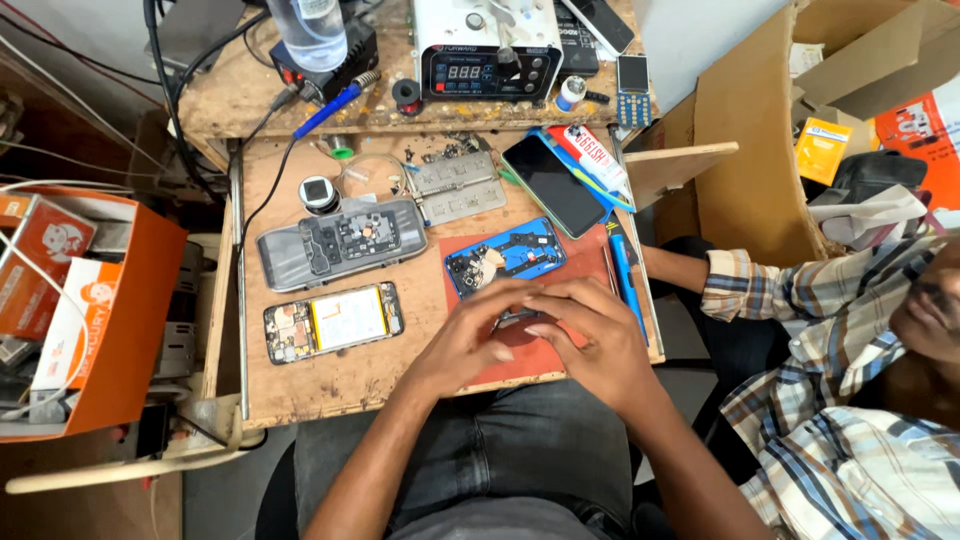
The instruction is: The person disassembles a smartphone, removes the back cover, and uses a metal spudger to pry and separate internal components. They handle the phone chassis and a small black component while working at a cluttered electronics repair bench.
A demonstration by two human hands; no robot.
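My left hand (470, 335) and my right hand (590, 335) meet over a red work mat (570, 255) at the front of a wooden bench. Both sets of fingers close around a small dark part (515, 318) that they mostly hide. Just beyond my fingers lies an opened blue phone frame (505, 255) with its circuitry showing. To the left sit an opened phone with a yellow battery (333, 321) and a grey phone back cover (340, 242).
A black phone screen (553, 185), a metal holder plate (455, 185), a blue soldering iron (330, 108) and a rework station (487, 50) lie farther back. An orange box (120, 330) stands left. A person in a plaid shirt (840, 420) sits right, beside cardboard boxes (760, 150).
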